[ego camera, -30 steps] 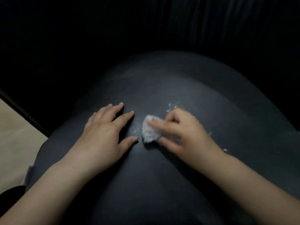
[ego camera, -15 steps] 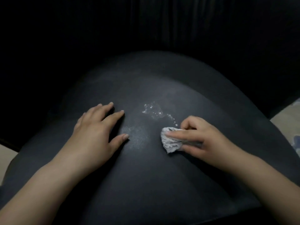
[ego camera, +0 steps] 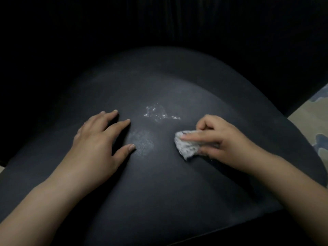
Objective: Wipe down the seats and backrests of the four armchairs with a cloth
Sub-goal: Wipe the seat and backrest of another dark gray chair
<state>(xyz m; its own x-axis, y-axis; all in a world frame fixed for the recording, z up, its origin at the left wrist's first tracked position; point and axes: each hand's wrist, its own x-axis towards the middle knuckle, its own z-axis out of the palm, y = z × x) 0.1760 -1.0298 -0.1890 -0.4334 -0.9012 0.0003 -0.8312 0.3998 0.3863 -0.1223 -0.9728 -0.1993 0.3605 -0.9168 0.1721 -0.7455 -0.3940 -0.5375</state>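
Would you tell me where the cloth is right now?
The cloth lies on the seat, right of centre, held by the right hand, below the wet patch.

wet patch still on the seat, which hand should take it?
Right. The right hand already grips the cloth, just below and right of the wet patch. The left hand lies flat on the seat, holding nothing.

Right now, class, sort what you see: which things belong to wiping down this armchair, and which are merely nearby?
Belongs to the job:
- crumpled white cloth, held in the right hand
- dark seat cushion
- wet patch on the seat
- left hand, resting flat on the seat

Merely nearby:
- patterned rug
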